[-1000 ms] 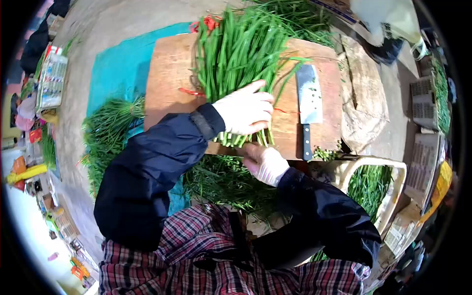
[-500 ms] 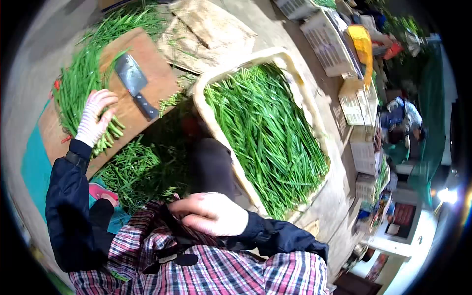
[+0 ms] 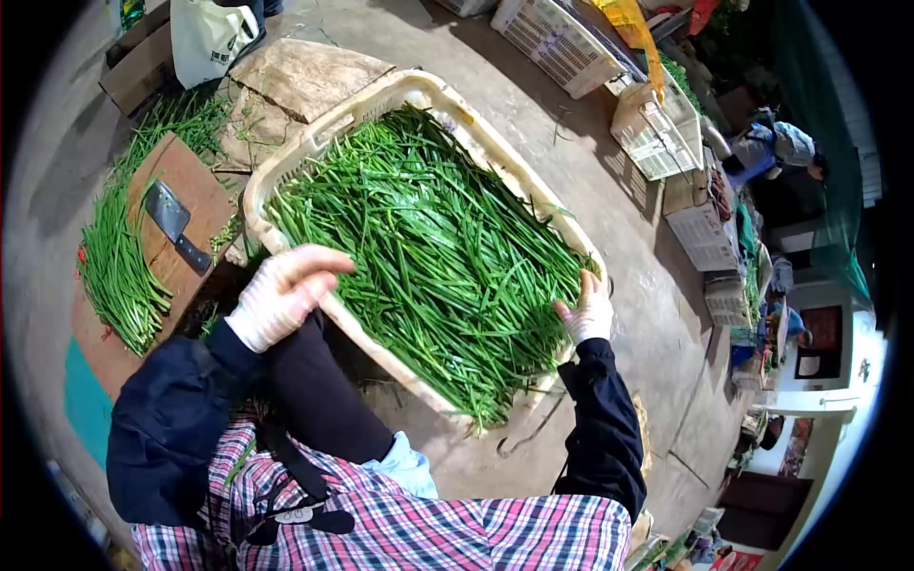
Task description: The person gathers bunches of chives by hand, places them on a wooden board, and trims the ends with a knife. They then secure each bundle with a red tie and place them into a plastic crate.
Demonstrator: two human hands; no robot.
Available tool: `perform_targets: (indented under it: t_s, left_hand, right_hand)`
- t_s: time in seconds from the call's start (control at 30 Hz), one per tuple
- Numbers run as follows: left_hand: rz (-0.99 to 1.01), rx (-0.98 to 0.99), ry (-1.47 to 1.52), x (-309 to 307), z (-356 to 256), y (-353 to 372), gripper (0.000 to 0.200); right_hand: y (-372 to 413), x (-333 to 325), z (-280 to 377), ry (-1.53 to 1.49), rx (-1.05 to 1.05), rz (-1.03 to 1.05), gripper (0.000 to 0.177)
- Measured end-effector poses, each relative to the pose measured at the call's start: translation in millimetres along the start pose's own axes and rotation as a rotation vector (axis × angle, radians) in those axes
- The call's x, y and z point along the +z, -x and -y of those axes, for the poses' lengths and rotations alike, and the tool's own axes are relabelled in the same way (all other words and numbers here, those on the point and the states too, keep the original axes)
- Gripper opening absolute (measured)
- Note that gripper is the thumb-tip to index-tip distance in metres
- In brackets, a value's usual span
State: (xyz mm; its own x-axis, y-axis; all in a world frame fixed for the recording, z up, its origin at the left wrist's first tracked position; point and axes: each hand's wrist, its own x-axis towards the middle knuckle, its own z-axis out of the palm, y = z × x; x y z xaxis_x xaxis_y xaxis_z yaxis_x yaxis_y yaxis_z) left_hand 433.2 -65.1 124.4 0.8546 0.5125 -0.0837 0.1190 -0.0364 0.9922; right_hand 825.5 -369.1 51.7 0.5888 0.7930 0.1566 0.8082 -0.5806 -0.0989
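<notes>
A large cream plastic crate [image 3: 338, 124] holds long cut chives [image 3: 428, 257]. My left hand [image 3: 286, 290] is by its near left rim, fingers stretched out and thumb apart. At the right side of the crate, my right hand [image 3: 588, 309] has its fingers and thumb spread, the tips right at the rim and the chive ends. Pale coverings wrap both hands. To the left lies a wooden board [image 3: 157, 243] with a bunch of chives [image 3: 124, 266] and a black-handled cleaver [image 3: 173, 219] on it.
A brown sack [image 3: 305, 71] lies behind the crate, near a cardboard box [image 3: 138, 67] and a white jug [image 3: 209, 38]. Along the right stand white crates [image 3: 652, 133] and a yellow bag [image 3: 633, 29]. A person [image 3: 776, 147] is beyond them. My dark-trousered knee [image 3: 324, 390] is before the crate.
My left hand has left the chives on the board and moved right to the crate. My right hand has gone from my lap to the crate's right side. The view has turned rightward.
</notes>
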Motion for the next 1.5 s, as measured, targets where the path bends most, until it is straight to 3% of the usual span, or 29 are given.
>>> perform_targets:
  t_s: [0.1, 0.17, 0.37, 0.5, 0.67, 0.73, 0.77, 0.9, 0.97, 1.0, 1.1, 1.17, 1.23, 1.27, 1.3, 1.37, 1.47, 1.5]
  left_hand:
    - [0.127, -0.060, 0.127, 40.8, 3.1, -15.5, 0.025]
    - [0.184, -0.171, 0.246, 66.5, 20.0, -23.7, 0.026]
    - [0.224, -0.238, 0.278, 110.7, 30.2, -36.2, 0.026]
    - [0.241, -0.294, 0.287, 127.0, 36.8, -40.4, 0.025]
    - [0.260, -0.341, 0.264, 130.5, 36.5, -42.6, 0.024]
    - [0.269, -0.396, 0.230, 129.6, 39.4, -43.5, 0.024]
    - [0.271, -0.325, 0.328, 129.9, 45.4, -44.0, 0.025]
    - [0.203, -0.331, 0.334, 129.8, 45.4, -45.0, 0.020]
    - [0.200, -0.346, 0.363, 132.1, 51.1, -44.1, 0.020]
    - [0.222, -0.373, 0.358, 131.8, 52.3, -43.1, 0.027]
    - [0.230, -0.393, 0.400, 137.5, 54.8, -41.7, 0.029]
    - [0.201, -0.497, 0.543, 145.7, 59.1, -40.0, 0.029]
    - [0.181, -0.659, 0.715, 157.2, 63.5, -37.6, 0.028]
    - [0.154, -0.711, 0.796, 163.1, 61.0, -36.1, 0.027]
    - [0.161, -0.740, 0.879, 166.8, 58.8, -34.1, 0.029]
    - [0.195, -0.800, 0.986, 177.2, 66.9, -31.4, 0.030]
    - [0.244, -0.809, 1.104, 188.1, 67.6, -22.5, 0.033]
    - [0.247, -0.825, 1.120, 191.3, 68.8, -20.6, 0.034]
  right_hand:
    - [-32.5, 27.4, -28.2, 0.162, -0.071, 0.005, 0.082]
    - [-49.7, 42.7, -31.6, 0.184, 0.139, 0.198, 0.081]
    - [-67.7, 66.3, -33.8, 0.123, 0.272, 0.351, 0.080]
    - [-103.4, 44.4, -25.9, 0.133, 0.418, 0.719, 0.081]
    - [-106.2, 55.1, -37.7, 0.084, 0.357, 0.718, 0.073]
    - [-99.4, 67.1, -41.2, 0.211, 0.252, 0.639, 0.065]
    - [-96.7, 70.4, -41.1, 0.260, 0.216, 0.625, 0.061]
    - [-75.5, 79.8, -47.8, 0.079, 0.070, 0.398, 0.050]
    - [-81.8, 52.0, -30.4, -0.086, 0.319, 0.651, 0.048]
    - [-79.7, 53.2, -33.1, -0.168, 0.234, 0.580, 0.046]
    - [-69.7, 32.2, -37.9, -0.239, 0.232, 0.515, 0.046]
    - [-57.5, 5.9, -14.4, -0.047, 0.195, 0.491, 0.044]
    - [-35.8, -2.2, 1.0, 0.007, 0.093, 0.450, 0.047]
    - [-22.5, 18.3, -17.8, -0.046, 0.110, 0.487, 0.058]
    - [-13.9, 22.3, -15.1, -0.152, 0.267, 0.574, 0.072]
    - [0.6, 26.1, -4.9, -0.175, 0.210, 0.534, 0.091]
    - [2.4, 18.9, 28.2, 0.143, 0.224, 0.601, 0.111]
    - [2.9, 19.1, 27.7, 0.129, 0.214, 0.557, 0.110]
